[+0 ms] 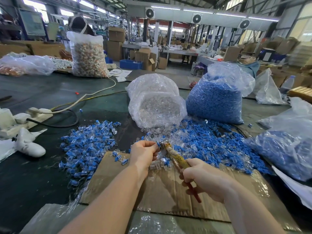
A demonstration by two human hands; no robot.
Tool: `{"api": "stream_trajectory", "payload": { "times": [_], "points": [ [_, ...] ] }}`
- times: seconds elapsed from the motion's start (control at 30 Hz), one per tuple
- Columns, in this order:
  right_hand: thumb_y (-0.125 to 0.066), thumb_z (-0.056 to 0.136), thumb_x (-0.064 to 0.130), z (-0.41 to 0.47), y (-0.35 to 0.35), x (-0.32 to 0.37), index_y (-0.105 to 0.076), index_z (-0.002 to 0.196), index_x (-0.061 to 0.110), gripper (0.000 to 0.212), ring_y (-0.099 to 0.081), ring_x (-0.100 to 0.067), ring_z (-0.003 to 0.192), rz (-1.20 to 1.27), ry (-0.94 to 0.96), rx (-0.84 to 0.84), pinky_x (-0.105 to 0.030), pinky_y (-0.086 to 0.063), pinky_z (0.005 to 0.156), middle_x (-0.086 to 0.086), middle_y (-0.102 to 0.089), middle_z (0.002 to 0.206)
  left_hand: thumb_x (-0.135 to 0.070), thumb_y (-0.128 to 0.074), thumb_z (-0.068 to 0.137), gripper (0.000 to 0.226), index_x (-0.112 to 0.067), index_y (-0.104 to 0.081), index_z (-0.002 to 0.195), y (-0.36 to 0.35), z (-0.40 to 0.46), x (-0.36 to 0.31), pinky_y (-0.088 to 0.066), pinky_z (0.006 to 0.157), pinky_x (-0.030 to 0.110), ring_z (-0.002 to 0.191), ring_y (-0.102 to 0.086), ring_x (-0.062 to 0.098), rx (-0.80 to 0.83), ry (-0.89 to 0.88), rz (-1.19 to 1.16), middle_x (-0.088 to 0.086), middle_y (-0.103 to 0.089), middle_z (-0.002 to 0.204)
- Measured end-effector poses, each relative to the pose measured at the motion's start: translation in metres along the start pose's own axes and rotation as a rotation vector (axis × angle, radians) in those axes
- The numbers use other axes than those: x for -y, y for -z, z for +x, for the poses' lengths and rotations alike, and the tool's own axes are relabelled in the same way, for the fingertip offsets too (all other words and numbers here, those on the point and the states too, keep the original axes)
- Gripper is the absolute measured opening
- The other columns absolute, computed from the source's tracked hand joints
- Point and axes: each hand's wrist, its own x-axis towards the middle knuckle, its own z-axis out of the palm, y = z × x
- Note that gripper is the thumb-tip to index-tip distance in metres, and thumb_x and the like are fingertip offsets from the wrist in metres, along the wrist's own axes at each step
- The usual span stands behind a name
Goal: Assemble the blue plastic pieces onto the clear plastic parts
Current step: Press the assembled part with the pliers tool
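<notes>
Above the cardboard sheet (168,188) on the bench (42,174), the left hand (143,152) pinches a blue piece (158,144); the right hand (202,178) grips a hand tool (177,157) whose head meets it. Best to keep both aligned, pressing squarely.

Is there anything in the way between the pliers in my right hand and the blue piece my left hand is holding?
Nothing visible. The left hand pinches the small blue plastic piece, and the yellow-handled pliers gripped by the right hand already meet it at their tip.
</notes>
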Motion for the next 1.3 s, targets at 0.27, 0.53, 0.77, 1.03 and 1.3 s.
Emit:
{"api": "stream_trajectory", "payload": {
  "times": [0.27,0.53,0.77,1.03,1.3],
  "points": [
    [-0.045,0.078,-0.004,-0.001,0.002,-0.003,-0.045,0.09,0.009,0.018,-0.046,-0.022,0.082,0.012,-0.015,0.019,-0.034,-0.048,0.072,-0.009,-0.044,0.088,-0.002,-0.059,0.088,0.009,-0.007,-0.063,0.082,0.001,0.0,-0.004,-0.046,0.049,0.017,0.057,-0.054,0.011,0.033,0.003,0.042,0.006,-0.064,0.071],
    [-0.046,0.077,-0.007,-0.001,0.002,-0.002,-0.045,0.092,0.008,0.021,-0.047,-0.024,0.083,0.082,-0.021,0.035,-0.034,-0.048,0.068,-0.011,-0.044,0.09,-0.001,-0.059,0.087,0.01,-0.008,-0.064,0.082,0.0,-0.001,-0.001,-0.046,0.05,0.018,0.055,-0.054,0.01,0.05,0.007,0.024,0.006,-0.063,0.069],
    [-0.044,0.078,-0.006,-0.003,-0.003,-0.003,-0.045,0.091,0.009,0.019,-0.046,-0.023,0.081,0.073,-0.002,0.011,-0.033,-0.046,0.068,-0.009,-0.044,0.084,-0.001,-0.059,0.087,0.011,-0.009,-0.064,0.081,0.001,-0.001,-0.001,-0.045,0.045,0.014,0.053,-0.054,0.008,0.045,0.01,0.051,0.005,-0.064,0.07],
    [-0.042,0.077,-0.006,-0.004,-0.005,-0.003,-0.047,0.091,0.011,0.022,-0.045,-0.022,0.08,0.092,0.018,0.054,-0.032,-0.044,0.067,-0.006,-0.044,0.083,0.0,-0.059,0.087,0.008,-0.005,-0.065,0.085,0.0,-0.001,-0.001,-0.045,0.047,0.016,0.056,-0.054,0.009,0.028,0.032,0.033,0.006,-0.063,0.072],
    [-0.04,0.079,-0.007,-0.006,-0.008,-0.001,-0.041,0.079,0.012,0.018,-0.043,-0.018,0.07,0.036,0.031,0.036,-0.026,-0.041,0.058,-0.004,-0.044,0.077,-0.001,-0.059,0.087,0.009,-0.008,-0.064,0.085,-0.002,-0.001,0.002,-0.044,0.046,0.014,0.058,-0.054,0.009,0.01,0.028,0.047,0.006,-0.063,0.075]
  ]
}}
